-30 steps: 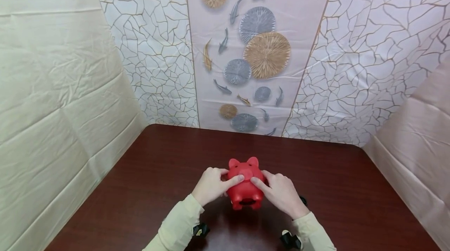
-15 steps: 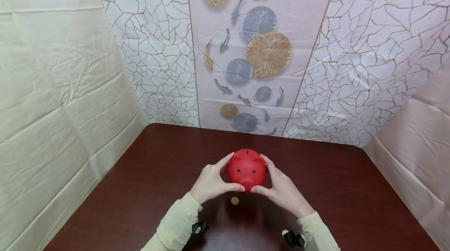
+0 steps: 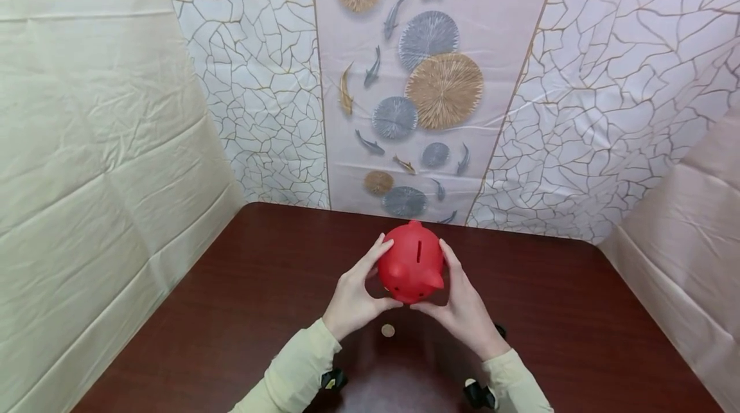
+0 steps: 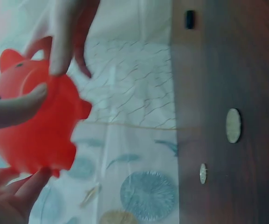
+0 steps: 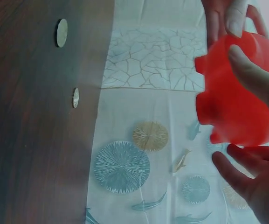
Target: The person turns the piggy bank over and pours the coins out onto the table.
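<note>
Between both hands a red piggy bank [image 3: 413, 266] is held up off the table. Its coin slot [image 3: 419, 251] faces up toward the head camera, and the face tips down toward the person. My left hand [image 3: 355, 297] grips one side, thumb [image 4: 20, 106] across the snout. On the other side my right hand [image 3: 467, 316] grips it the same way, the two thumbtips close together at the front. In the right wrist view the stubby legs [image 5: 206, 106] point toward the tabletop. A coin [image 3: 388, 331] lies on the table below the piggy bank.
The left wrist view shows two coins on the table, a larger one [image 4: 233, 125] and a smaller one [image 4: 203, 173], plus a small black object [image 4: 189, 19]. The dark wooden table [image 3: 289, 252] ends at a patterned backdrop [image 3: 266, 111]. Pale cloth [image 3: 115, 143] hangs at the left.
Both hands have raised the piggy bank and tipped it forward, so its top and slot now show instead of its face and front feet. The coin beneath has come into view.
</note>
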Available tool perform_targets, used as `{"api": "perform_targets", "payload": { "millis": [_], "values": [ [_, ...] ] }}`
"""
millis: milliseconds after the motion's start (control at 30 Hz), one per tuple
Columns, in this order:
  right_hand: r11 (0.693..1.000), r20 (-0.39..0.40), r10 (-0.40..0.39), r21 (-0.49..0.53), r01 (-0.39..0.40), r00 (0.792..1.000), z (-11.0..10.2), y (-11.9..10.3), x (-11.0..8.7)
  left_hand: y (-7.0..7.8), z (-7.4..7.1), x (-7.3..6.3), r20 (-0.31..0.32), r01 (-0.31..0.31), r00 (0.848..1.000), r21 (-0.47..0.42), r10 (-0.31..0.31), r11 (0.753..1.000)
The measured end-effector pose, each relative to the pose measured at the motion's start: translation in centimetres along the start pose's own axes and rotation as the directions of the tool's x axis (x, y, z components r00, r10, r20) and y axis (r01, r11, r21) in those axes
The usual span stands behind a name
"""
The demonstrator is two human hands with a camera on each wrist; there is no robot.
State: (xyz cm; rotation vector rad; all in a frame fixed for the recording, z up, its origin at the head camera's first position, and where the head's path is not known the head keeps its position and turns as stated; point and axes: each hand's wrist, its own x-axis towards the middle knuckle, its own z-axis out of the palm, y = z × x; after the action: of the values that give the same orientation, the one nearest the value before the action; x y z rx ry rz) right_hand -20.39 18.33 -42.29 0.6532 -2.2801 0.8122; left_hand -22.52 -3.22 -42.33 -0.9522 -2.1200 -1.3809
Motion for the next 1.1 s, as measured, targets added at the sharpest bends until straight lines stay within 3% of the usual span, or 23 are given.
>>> {"api": "perform_targets", "payload": {
  "millis": [200, 367, 500, 700, 833, 900, 1000, 1100],
  "values": [
    [0.997, -0.091, -0.027, -0.071, 0.02, 0.995, 0.5, 0.1, -0.1, -0.1, 0.5, 0.0, -0.057, -0.062, 0.996, 0.033, 0.063, 0.998],
    [0.998, -0.097, -0.033, -0.055, 0.028, 0.995, 0.7, 0.0, -0.3, -0.4, 0.8, -0.3, -0.075, -0.066, 0.995, 0.052, 0.07, 0.996],
    [0.997, -0.117, -0.068, -0.037, 0.064, 0.991, 1.0, 0.0, -0.5, -0.7, 0.8, -0.6, -0.092, -0.101, 0.99, 0.082, 0.109, 0.991],
    [0.978, -0.229, -0.21, -0.035, 0.208, 0.95, 1.5, 0.1, -0.7, -1.0, 0.7, -0.7, -0.112, -0.229, 0.962, 0.181, 0.251, 0.956],
    [0.956, -0.265, -0.289, -0.044, 0.289, 0.92, 1.5, 0.0, -0.6, -1.0, 0.5, -0.7, -0.103, -0.29, 0.945, 0.165, 0.309, 0.943],
    [0.95, -0.263, -0.309, -0.042, 0.309, 0.914, 1.4, 0.1, -0.5, -1.0, 0.4, -0.6, -0.087, -0.303, 0.945, 0.141, 0.317, 0.943],
    [0.956, -0.228, -0.289, -0.018, 0.292, 0.93, 1.3, 0.2, -0.5, -1.1, 0.3, -0.5, -0.048, -0.308, 0.948, 0.113, 0.315, 0.945],
    [0.972, -0.164, -0.227, 0.017, 0.233, 0.96, 1.0, 0.6, -0.7, -1.1, 0.2, -0.6, 0.006, -0.263, 0.965, 0.098, 0.264, 0.96]
  ]
}}
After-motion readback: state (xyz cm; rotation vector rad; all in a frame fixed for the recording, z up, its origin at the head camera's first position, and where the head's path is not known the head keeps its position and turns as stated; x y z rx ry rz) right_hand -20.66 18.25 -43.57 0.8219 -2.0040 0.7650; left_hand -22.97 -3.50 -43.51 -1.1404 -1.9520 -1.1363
